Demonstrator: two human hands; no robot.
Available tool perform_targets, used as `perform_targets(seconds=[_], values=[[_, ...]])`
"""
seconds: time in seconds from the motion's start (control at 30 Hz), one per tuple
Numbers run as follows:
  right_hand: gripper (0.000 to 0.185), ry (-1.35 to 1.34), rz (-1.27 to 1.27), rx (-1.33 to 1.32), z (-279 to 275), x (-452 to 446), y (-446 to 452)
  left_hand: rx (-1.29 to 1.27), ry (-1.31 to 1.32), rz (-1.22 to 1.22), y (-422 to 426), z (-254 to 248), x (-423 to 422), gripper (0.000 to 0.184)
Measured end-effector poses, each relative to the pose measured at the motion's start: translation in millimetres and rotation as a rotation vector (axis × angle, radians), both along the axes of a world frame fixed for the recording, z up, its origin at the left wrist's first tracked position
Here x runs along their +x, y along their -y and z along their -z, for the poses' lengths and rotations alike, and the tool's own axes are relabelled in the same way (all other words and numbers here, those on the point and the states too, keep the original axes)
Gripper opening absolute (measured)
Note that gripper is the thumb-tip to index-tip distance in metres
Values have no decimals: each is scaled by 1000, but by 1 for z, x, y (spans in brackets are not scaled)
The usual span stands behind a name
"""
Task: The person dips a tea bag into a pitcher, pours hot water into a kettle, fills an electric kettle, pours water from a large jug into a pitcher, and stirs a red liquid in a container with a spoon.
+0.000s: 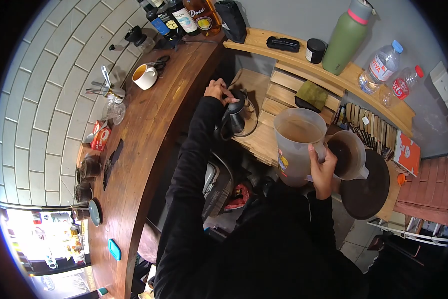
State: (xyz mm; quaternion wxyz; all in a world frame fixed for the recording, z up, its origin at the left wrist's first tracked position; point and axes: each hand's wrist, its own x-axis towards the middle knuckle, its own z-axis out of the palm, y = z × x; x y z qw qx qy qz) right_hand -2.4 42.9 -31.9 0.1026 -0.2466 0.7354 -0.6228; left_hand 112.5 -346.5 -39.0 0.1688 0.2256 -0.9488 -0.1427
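My left hand reaches out to a metal kettle with a dark top, its fingers closed at the upper part. Which part of the kettle they grip is partly hidden. The kettle stands on the wooden surface beside the counter. My right hand is closed round the handle of a large translucent pitcher, which is upright and has a small coloured print on its side. Close behind that hand is a second pitcher with dark contents.
A long wooden counter runs along the left, with a white mug on it. Along the shelf at the back stand a green bottle and water bottles. A folded green cloth and a dark round top are near the pitchers.
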Motion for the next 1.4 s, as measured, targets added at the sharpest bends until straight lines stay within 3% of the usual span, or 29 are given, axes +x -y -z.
perform_targets(seconds=[0.53,0.63,0.73,0.8,0.9,1.0,1.23,1.4], values=[[25,-9,-11,-35,-3,4,3,43,-34,-16,-5,1,0,31],[26,-23,-6,-60,-2,4,6,-60,-54,-17,-10,-6,4,29],[25,-16,-11,-11,-3,2,4,254,-537,-181,-11,-5,18,17],[25,-19,-3,1,0,0,4,307,-713,-272,5,22,40,15],[26,-22,-11,5,0,0,8,658,-610,-345,-8,58,81,19],[26,-38,-35,-4,-6,2,13,910,-561,-287,-37,55,95,29],[28,-28,-82,31,-11,4,17,999,-630,-216,-36,72,96,38],[28,4,-93,39,-14,8,18,961,-493,-339,-36,59,91,42]])
